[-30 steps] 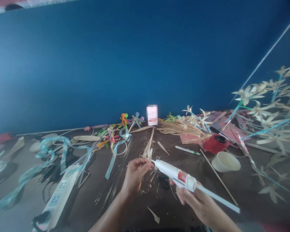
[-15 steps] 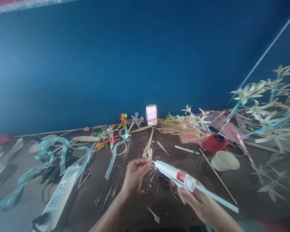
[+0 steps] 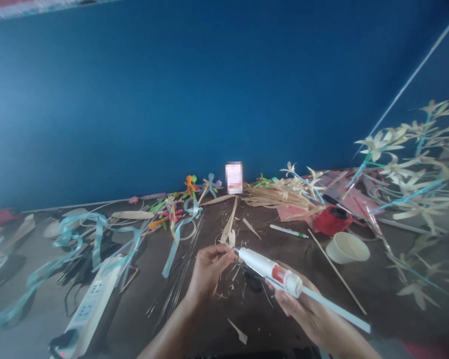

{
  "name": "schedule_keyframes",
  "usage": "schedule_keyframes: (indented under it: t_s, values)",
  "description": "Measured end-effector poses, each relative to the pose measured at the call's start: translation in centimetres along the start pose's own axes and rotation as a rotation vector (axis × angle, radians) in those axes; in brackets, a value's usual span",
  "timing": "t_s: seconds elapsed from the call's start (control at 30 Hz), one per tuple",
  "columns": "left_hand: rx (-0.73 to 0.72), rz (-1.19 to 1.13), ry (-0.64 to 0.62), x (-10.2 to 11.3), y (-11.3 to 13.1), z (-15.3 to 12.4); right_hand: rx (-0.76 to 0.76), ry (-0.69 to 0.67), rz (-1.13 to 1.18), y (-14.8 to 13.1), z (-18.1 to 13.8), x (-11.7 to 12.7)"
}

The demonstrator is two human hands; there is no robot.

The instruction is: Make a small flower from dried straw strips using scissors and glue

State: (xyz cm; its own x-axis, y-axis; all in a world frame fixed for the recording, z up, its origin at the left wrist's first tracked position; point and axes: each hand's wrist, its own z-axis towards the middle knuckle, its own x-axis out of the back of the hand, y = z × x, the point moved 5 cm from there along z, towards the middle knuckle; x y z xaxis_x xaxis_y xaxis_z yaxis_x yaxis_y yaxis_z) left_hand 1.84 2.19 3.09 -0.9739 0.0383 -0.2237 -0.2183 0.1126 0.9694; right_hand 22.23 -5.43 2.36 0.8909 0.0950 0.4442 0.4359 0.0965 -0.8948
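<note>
My right hand [image 3: 303,304] is wrapped round a white hot glue gun [image 3: 262,263], and a long glue stick [image 3: 338,309] juts from its back end. The gun's nozzle points left and meets the fingertips of my left hand [image 3: 211,269]. Between thumb and fingers, the left hand pinches a small pale husk petal [image 3: 232,238] that sticks up above the fingertips. Where nozzle and petal meet is partly hidden by the fingers. Just beyond lies a strip of dried husk [image 3: 231,219] on the dark table.
Left are a white power strip [image 3: 88,304], blue ribbon [image 3: 97,219] and thin wires [image 3: 183,259]. Right stand a white cup [image 3: 347,248], red tape roll [image 3: 333,220], marker [image 3: 289,231], thin stick [image 3: 336,271] and husk flowers [image 3: 415,149]. A husk bundle [image 3: 280,197] lies near the blue wall [image 3: 209,99].
Almost nothing differs. The glue gun and right hand have shifted very slightly, and the nozzle stays at the left fingertips.
</note>
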Motion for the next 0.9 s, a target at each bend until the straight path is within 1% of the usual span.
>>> schedule_keyframes:
  t_s: [0.27, 0.53, 0.77, 0.9]
  values:
    - [-0.007, 0.049, -0.016, -0.23, 0.36, -0.15, 0.009, 0.044, 0.017, -0.29, -0.04, 0.45]
    - [-0.013, 0.055, -0.03, -0.12, 0.14, -0.05, 0.048, -0.019, -0.136, 0.16, -0.18, 0.28]
    - [-0.018, 0.047, -0.004, 0.01, 0.12, -0.05, 0.015, -0.06, -0.126, -0.11, -0.43, 0.35]
    - [-0.013, 0.026, -0.014, -0.11, 0.12, -0.07, 0.038, -0.05, -0.106, -0.23, -0.47, 0.41]
